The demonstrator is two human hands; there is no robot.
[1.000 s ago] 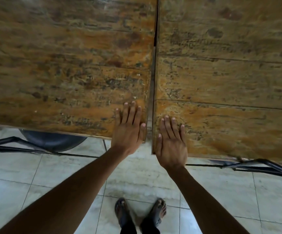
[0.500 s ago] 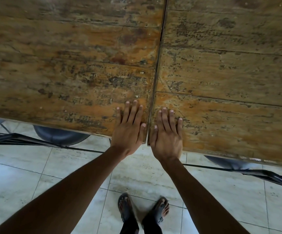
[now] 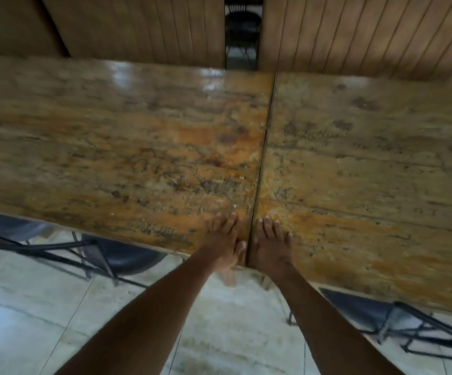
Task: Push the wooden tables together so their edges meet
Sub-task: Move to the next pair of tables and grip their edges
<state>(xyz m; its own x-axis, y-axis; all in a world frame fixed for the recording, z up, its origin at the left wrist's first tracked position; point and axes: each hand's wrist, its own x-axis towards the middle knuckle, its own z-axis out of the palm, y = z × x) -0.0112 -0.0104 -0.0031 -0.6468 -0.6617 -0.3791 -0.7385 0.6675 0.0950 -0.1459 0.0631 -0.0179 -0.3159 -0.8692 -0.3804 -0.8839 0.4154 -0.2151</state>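
Observation:
Two worn wooden tables fill the view side by side, the left table [image 3: 111,158] and the right table [image 3: 368,171]. Their inner edges touch along a thin dark seam [image 3: 264,147] running from the near edge to the far edge. My left hand [image 3: 226,240] lies flat on the near right corner of the left table, fingers spread. My right hand [image 3: 270,243] lies flat on the near left corner of the right table, just across the seam. Neither hand holds anything.
Dark chairs with black metal frames sit under the near edges, one at left [image 3: 122,255] and one at right [image 3: 368,309]. A wood-panelled wall [image 3: 143,28] stands behind the tables, with a gap [image 3: 242,31] showing another chair. Pale floor tiles [image 3: 30,320] lie below.
The gap between the tables has closed to a thin line and my hands have come together. The view has tilted up, showing the far edges and the wall.

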